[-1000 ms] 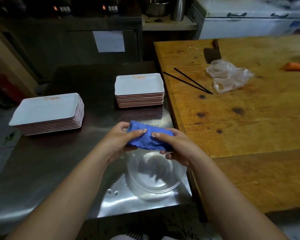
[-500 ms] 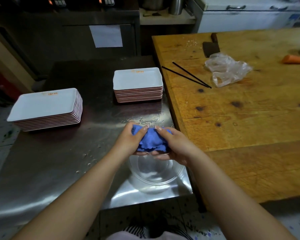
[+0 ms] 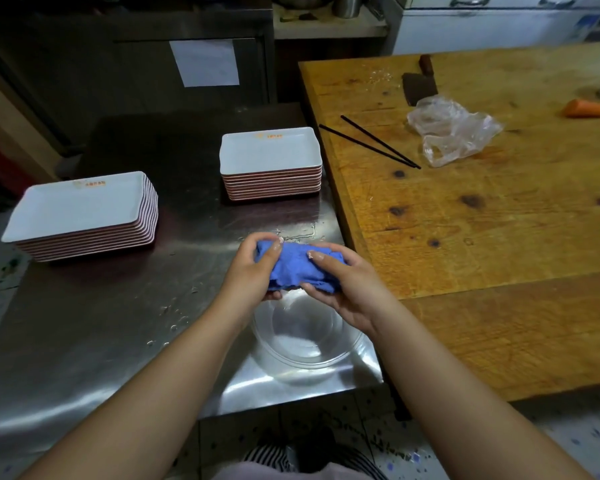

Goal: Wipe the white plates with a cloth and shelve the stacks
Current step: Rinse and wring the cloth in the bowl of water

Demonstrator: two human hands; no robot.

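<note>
A bunched blue cloth [image 3: 297,268] is held between both hands above a clear glass bowl [image 3: 307,339] on the steel counter [image 3: 101,323]. My left hand [image 3: 253,271] grips its left end, my right hand [image 3: 340,284] grips its right end, fingers curled round it. Two stacks of white rectangular plates with red rims stand on the counter: a larger stack [image 3: 80,214] at the far left, a smaller stack [image 3: 271,162] in the middle by the wooden table.
A wooden table [image 3: 482,220] adjoins the counter on the right, carrying black chopsticks [image 3: 371,143], a crumpled plastic bag [image 3: 451,133], a cleaver [image 3: 420,84] and a carrot [image 3: 589,108]. Water drops lie on the counter near the bowl. Dark cabinets stand behind.
Both hands kept squeezing and twisting the cloth over the bowl; it is now stretched a little wider between them. The plate stacks have not moved.
</note>
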